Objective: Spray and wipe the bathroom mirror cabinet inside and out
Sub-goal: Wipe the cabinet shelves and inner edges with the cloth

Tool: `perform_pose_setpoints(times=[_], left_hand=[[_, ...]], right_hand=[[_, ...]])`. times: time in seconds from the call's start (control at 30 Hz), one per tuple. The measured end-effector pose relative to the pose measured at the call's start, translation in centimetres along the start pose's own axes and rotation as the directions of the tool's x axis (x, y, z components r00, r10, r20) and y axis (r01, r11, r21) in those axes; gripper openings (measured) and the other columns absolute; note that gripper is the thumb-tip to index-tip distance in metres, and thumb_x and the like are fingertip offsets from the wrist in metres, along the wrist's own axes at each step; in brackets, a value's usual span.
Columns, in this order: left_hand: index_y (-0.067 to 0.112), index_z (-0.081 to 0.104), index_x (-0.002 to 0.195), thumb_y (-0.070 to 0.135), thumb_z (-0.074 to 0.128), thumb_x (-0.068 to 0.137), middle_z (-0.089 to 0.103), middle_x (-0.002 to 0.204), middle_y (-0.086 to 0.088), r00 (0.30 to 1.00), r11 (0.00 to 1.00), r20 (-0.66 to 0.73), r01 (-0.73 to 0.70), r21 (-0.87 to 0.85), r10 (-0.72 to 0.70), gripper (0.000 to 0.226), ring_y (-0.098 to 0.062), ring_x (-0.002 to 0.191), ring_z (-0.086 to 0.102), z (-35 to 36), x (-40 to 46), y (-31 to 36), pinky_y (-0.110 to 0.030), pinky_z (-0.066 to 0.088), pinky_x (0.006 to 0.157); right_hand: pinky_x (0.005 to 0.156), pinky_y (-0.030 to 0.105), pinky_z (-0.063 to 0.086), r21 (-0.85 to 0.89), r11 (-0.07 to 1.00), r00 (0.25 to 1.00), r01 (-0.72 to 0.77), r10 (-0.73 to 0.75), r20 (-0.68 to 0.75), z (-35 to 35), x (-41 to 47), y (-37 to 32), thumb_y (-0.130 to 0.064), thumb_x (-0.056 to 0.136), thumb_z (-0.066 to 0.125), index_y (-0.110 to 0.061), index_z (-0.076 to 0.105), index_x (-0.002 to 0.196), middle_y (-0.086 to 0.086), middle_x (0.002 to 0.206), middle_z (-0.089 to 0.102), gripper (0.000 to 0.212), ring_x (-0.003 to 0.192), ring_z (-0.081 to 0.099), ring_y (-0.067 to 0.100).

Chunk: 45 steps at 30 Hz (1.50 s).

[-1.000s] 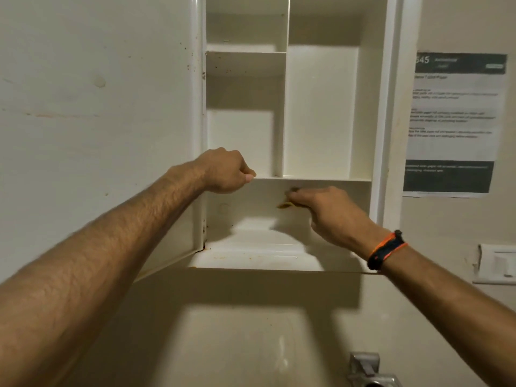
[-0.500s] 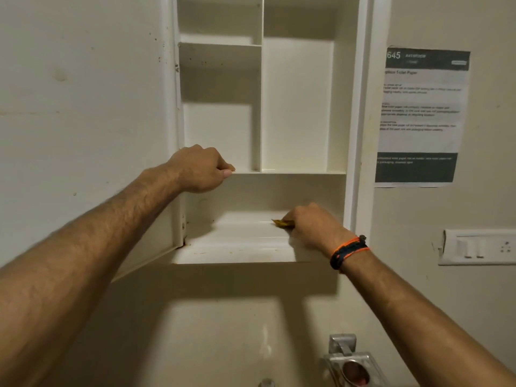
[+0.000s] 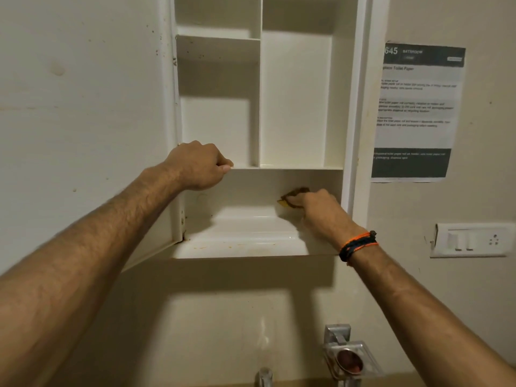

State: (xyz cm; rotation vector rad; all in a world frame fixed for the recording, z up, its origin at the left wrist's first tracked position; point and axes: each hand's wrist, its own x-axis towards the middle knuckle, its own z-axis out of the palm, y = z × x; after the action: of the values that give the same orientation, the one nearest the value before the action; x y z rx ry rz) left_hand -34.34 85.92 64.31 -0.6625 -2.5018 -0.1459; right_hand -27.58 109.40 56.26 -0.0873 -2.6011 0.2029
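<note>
The white mirror cabinet hangs open on the wall, its door swung out to the left. Its shelves hold nothing. My left hand is closed over the front edge of the middle shelf at its left end. My right hand reaches into the bottom compartment and presses a yellow-brown cloth against the back wall near the right corner. Only a small part of the cloth shows past my fingers. The bottom shelf has orange-brown specks along its front.
A printed notice is stuck on the wall right of the cabinet. A white switch plate sits below it. Under the cabinet are a metal soap holder with a brown soap and a tap top.
My right hand with the cloth has slid from the middle of the bottom compartment to its right back corner. My left hand has stayed on the middle shelf's edge. The view shifted slightly.
</note>
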Motion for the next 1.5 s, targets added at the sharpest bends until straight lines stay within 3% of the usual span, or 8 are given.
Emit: perform_pose_setpoints(times=[0.17, 0.53, 0.7, 0.9, 1.2, 1.3, 1.4, 1.5], left_hand=[[0.036, 0.058, 0.132, 0.037, 0.041, 0.101, 0.064, 0.13, 0.003, 1.0, 1.0, 0.001, 0.009, 0.001, -0.009, 0.035, -0.024, 0.116, 0.058, 0.1, -0.2, 0.1, -0.037, 0.045, 0.097], [0.038, 0.056, 0.132, 0.038, 0.037, 0.102, 0.067, 0.12, -0.004, 0.999, 0.999, -0.029, 0.032, -0.007, -0.032, 0.036, -0.027, 0.11, 0.06, 0.7, -0.8, 0.3, -0.039, 0.046, 0.092], [0.026, 0.066, 0.114, 0.033, 0.038, 0.101, 0.07, 0.104, -0.008, 0.999, 1.0, -0.044, 0.026, 0.002, -0.026, 0.031, -0.031, 0.096, 0.063, 0.8, -0.8, 0.3, -0.035, 0.046, 0.078], [0.033, 0.062, 0.126, 0.033, 0.038, 0.101, 0.07, 0.108, -0.008, 0.996, 0.998, -0.085, 0.033, -0.045, -0.036, 0.034, -0.031, 0.1, 0.062, 1.2, -1.0, 0.5, -0.034, 0.041, 0.077], [0.033, 0.059, 0.129, 0.033, 0.037, 0.102, 0.069, 0.11, -0.009, 0.993, 0.999, -0.117, 0.018, -0.039, -0.023, 0.036, -0.032, 0.1, 0.061, 1.5, -1.2, 0.5, -0.033, 0.035, 0.074], [0.032, 0.06, 0.128, 0.032, 0.038, 0.102, 0.07, 0.108, -0.009, 0.99, 0.999, -0.137, 0.019, -0.028, -0.023, 0.035, -0.032, 0.098, 0.062, 1.5, -1.4, 0.6, -0.034, 0.037, 0.073], [0.026, 0.064, 0.119, 0.031, 0.037, 0.102, 0.071, 0.103, -0.009, 0.991, 1.0, -0.129, 0.015, -0.009, -0.016, 0.032, -0.033, 0.094, 0.062, 1.5, -1.7, 0.8, -0.034, 0.039, 0.072], [0.022, 0.061, 0.119, 0.029, 0.036, 0.103, 0.069, 0.106, -0.008, 0.998, 0.999, -0.066, 0.018, -0.037, -0.021, 0.031, -0.032, 0.098, 0.061, 1.0, -1.9, 1.0, -0.04, 0.046, 0.08]], right_hand=[[0.095, 0.037, 0.051, -0.05, 0.995, 0.978, 0.084, -0.073, 0.196, -0.6, -1.2, 0.5, -0.009, 0.097, 0.045, -0.021, 0.063, 0.128, 0.008, 0.118, 0.068, 0.038, 0.104, 0.062, 0.027], [0.103, 0.036, 0.045, 0.067, 0.989, 0.979, 0.129, -0.138, 0.15, -2.5, -6.5, 0.9, 0.002, 0.085, 0.043, -0.031, 0.05, 0.141, -0.001, 0.131, 0.063, 0.065, 0.115, 0.061, 0.025], [0.099, 0.036, 0.046, 0.051, 0.992, 0.98, 0.115, -0.121, 0.16, -2.1, -5.1, -0.4, -0.002, 0.088, 0.044, -0.021, 0.055, 0.137, 0.002, 0.128, 0.064, 0.054, 0.114, 0.059, 0.03], [0.086, 0.043, 0.048, -0.017, 0.996, 0.986, 0.086, -0.082, 0.144, -1.0, -5.6, -1.8, -0.01, 0.093, 0.042, -0.016, 0.056, 0.13, 0.005, 0.121, 0.06, 0.04, 0.098, 0.06, 0.032], [0.104, 0.036, 0.043, -0.069, 0.996, 0.992, 0.057, -0.049, 0.117, -0.1, -9.5, -1.5, 0.003, 0.08, 0.047, -0.026, 0.039, 0.148, -0.001, 0.157, 0.033, 0.074, 0.129, 0.05, 0.026], [0.115, 0.031, 0.033, 0.044, 0.997, 0.995, 0.056, -0.059, 0.077, 0.2, -10.1, -0.7, 0.006, 0.08, 0.046, -0.028, 0.041, 0.148, -0.004, 0.156, 0.035, 0.076, 0.141, 0.038, 0.016], [0.117, 0.027, 0.03, 0.237, 0.969, 0.998, 0.063, -0.064, -0.001, -0.1, -10.0, 0.3, 0.009, 0.085, 0.046, -0.028, 0.05, 0.142, -0.006, 0.147, 0.048, 0.068, 0.138, 0.041, 0.012], [0.109, 0.006, 0.026, 0.445, 0.893, 0.996, 0.064, -0.031, -0.08, -0.5, -9.5, 1.1, 0.009, 0.09, 0.046, -0.031, 0.056, 0.136, -0.017, 0.134, 0.055, 0.063, 0.128, 0.046, -0.002]])
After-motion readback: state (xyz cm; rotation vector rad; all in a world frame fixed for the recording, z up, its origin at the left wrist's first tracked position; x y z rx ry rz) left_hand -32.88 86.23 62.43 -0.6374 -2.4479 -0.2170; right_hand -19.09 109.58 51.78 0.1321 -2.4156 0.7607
